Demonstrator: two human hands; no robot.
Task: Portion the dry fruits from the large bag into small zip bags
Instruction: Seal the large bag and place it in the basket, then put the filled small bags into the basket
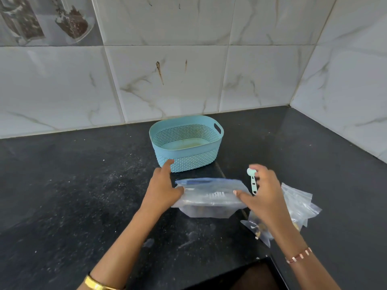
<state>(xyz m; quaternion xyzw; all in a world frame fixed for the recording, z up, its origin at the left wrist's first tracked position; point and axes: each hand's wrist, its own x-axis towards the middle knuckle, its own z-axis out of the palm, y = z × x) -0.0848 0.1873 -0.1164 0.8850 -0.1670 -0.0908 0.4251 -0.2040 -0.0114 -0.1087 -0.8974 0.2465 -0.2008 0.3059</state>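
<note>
A large clear zip bag with dark dry fruits at its bottom lies on the black counter in front of me. My left hand holds its left edge, thumb on the plastic. My right hand holds the right edge with its thumb on top. A pale teal measuring spoon lies just beyond the bag, partly behind my right fingers. Under my right wrist sits a pile of small clear zip bags, one with some fruit in it.
An empty teal perforated basket stands behind the bag, near the tiled wall. The wall turns a corner at the right. A dark recess opens at the counter's near edge.
</note>
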